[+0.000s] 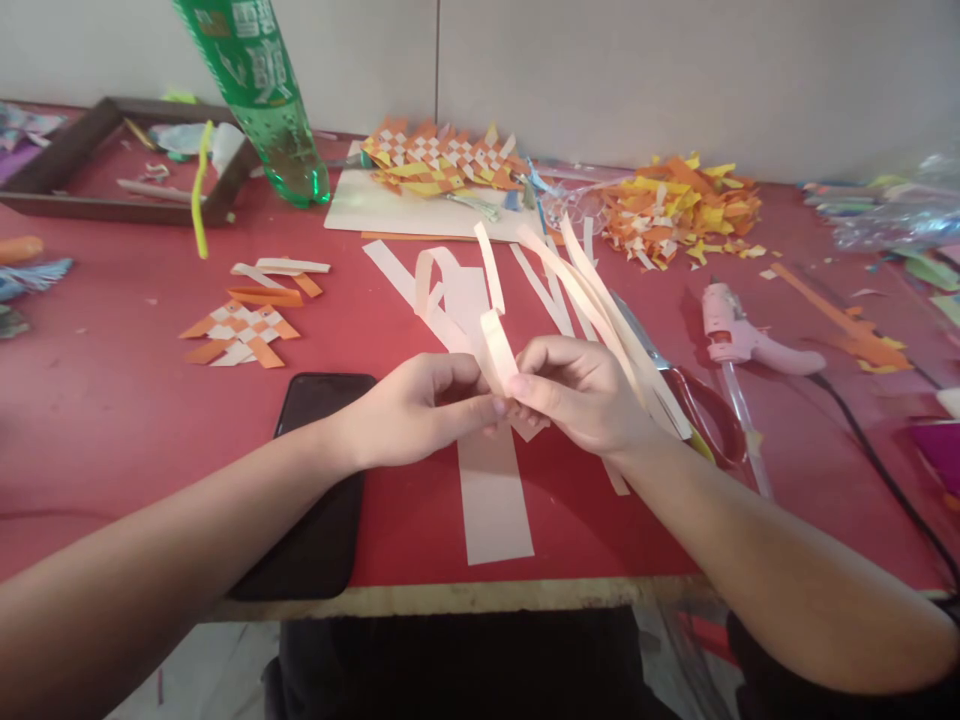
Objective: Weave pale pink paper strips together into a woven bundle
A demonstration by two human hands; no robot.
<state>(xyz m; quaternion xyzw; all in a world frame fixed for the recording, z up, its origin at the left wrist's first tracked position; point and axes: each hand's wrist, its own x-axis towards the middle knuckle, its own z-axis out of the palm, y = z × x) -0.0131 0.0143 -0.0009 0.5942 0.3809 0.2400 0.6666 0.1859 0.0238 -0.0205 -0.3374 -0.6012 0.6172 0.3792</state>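
Observation:
A folded cream paper strip [498,348] is pinched between my two hands over the middle of the table. My left hand [427,405] is closed on its lower end, thumb and fingertips together. From the right, my right hand [577,392] grips the same strip with its thumb in front. Under my hands lies a wider white paper piece [495,500]. Loose cream strips [600,290] lie and curl behind and beside my right hand. A black phone [322,530] rests partly beneath my left forearm.
Scissors [701,410] and a pink glue gun [750,335] with a cord lie at the right. A woven orange-and-white paper piece [244,333] lies left. Behind stand a green bottle [262,100], a dark frame [112,203] and a heap of orange and yellow paper pieces [675,210].

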